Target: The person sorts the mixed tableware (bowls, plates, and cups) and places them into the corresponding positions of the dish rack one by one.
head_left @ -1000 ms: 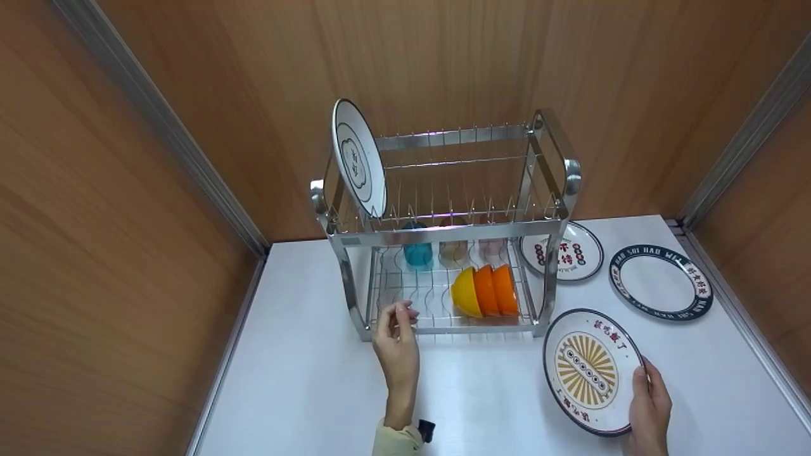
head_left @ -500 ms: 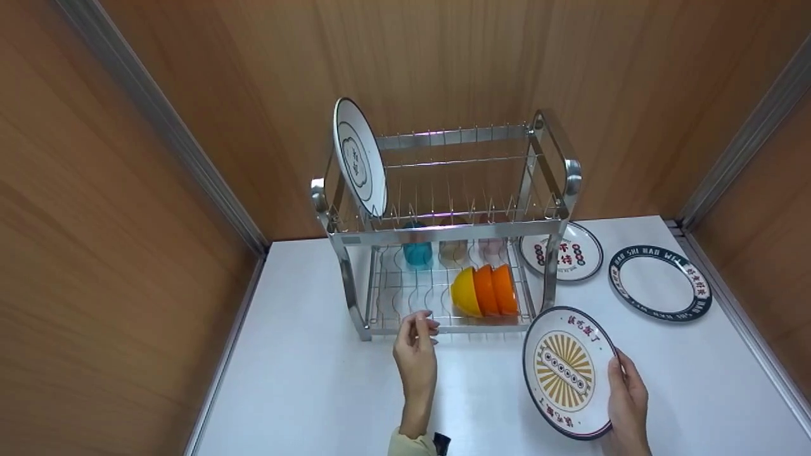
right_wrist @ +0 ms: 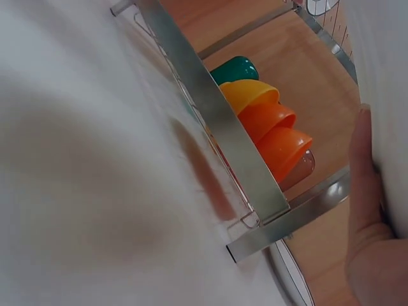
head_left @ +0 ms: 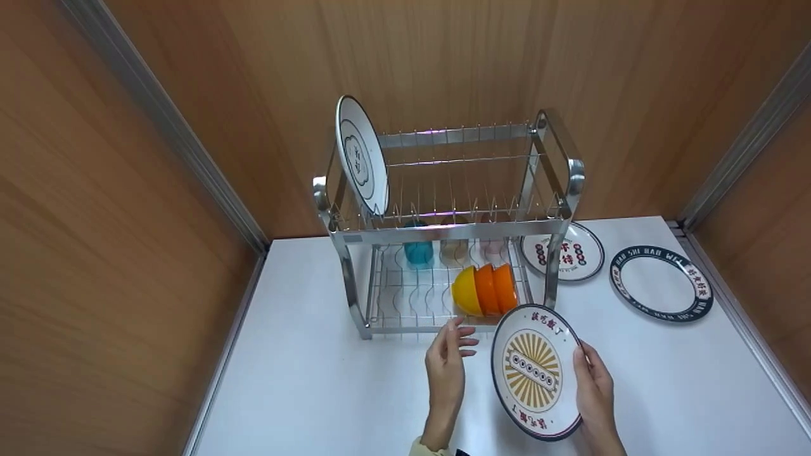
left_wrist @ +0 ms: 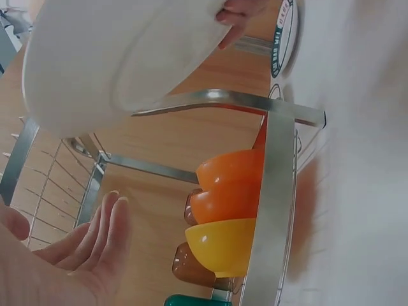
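A white plate with a dark rim and a yellow sunburst is tilted up in front of the dish rack. My right hand grips its right edge, thumb on the printed face. My left hand hovers to the left of the plate, fingers relaxed and bent a little, holding nothing. In the left wrist view the plate's plain back hangs beyond the loose left fingers. The right wrist view has the right thumb along the plate.
The two-tier metal rack carries an upright plate on top at left. Below are a yellow bowl, orange bowls and cups, including a blue one. Two plates lie right: one red-lettered, one dark-rimmed.
The right hand has carried the plate leftward, toward the front of the rack. The left hand has moved right and slightly down, so the two hands are closer together.
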A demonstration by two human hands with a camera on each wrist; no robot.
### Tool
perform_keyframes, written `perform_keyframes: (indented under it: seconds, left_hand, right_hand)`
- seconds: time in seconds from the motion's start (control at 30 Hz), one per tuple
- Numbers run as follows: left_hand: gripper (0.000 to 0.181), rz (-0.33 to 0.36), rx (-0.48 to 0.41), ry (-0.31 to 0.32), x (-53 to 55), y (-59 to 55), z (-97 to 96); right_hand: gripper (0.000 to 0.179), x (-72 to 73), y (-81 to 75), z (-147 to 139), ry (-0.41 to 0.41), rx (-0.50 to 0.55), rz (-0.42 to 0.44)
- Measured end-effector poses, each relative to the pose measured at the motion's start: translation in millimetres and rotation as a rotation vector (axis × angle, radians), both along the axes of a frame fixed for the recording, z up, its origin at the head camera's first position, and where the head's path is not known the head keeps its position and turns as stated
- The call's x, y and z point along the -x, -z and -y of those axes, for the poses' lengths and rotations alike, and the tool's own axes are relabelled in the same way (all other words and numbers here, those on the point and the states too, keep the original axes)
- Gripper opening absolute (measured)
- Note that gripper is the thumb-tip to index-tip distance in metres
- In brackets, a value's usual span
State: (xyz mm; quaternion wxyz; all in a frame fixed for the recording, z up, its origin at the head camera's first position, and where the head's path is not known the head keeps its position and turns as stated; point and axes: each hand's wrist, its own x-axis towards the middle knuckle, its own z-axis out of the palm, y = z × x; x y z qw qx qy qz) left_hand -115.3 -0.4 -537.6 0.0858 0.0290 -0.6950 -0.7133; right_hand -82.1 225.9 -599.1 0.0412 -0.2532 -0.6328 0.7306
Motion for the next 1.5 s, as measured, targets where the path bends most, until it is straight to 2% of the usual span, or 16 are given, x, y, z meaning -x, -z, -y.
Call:
perform_keyframes:
  seconds: [0.2,0.3,0.53,0.67,0.73,0.83,0.97,1.2,1.37,1.5]
  left_hand:
    - [0.042,0.061,-0.027,0.096,-6.3,-3.2,-9.5]
    - [0.043,0.068,-0.053,0.153,-8.7,-3.8,-11.9]
    - [0.049,0.131,-0.084,0.255,-13.7,-8.4,-13.9]
    - [0.049,0.185,-0.109,0.303,-20.0,-12.8,-16.9]
    - [0.052,0.205,-0.121,0.310,-23.8,-14.7,-18.2]
    - [0.055,0.205,-0.142,0.312,-28.3,-16.9,-18.9]
    - [0.050,0.164,-0.140,0.310,-31.0,-18.4,-17.1]
    - [0.049,0.113,-0.070,0.300,-35.3,-25.7,-13.5]
    - [0.047,0.002,0.028,0.285,-37.6,-26.9,-12.4]
    - [0.044,-0.118,0.091,0.270,-38.1,-27.6,-11.8]
  right_hand:
    - [0.057,7.0,-4.3,15,-0.016,-0.018,-0.029]
    - [0.056,9.2,-5.4,19,-0.031,-0.006,-0.041]
    - [0.059,12.6,-5.9,24,-0.045,-0.006,-0.030]
    - [0.061,14.2,-5.9,26,-0.042,-0.057,-0.048]
    - [0.059,14.7,-5.5,27,-0.051,-0.108,-0.084]
    - [0.055,15.5,-5.2,27,-0.061,-0.167,-0.136]
    - [0.052,18.0,-7.3,29,-0.049,-0.196,-0.160]
    - [0.046,24.2,-15.4,34,-0.056,-0.186,-0.165]
    - [0.043,25.9,-18.1,35,-0.089,-0.221,-0.194]
    - [0.042,28.6,-19.7,36,-0.102,-0.253,-0.194]
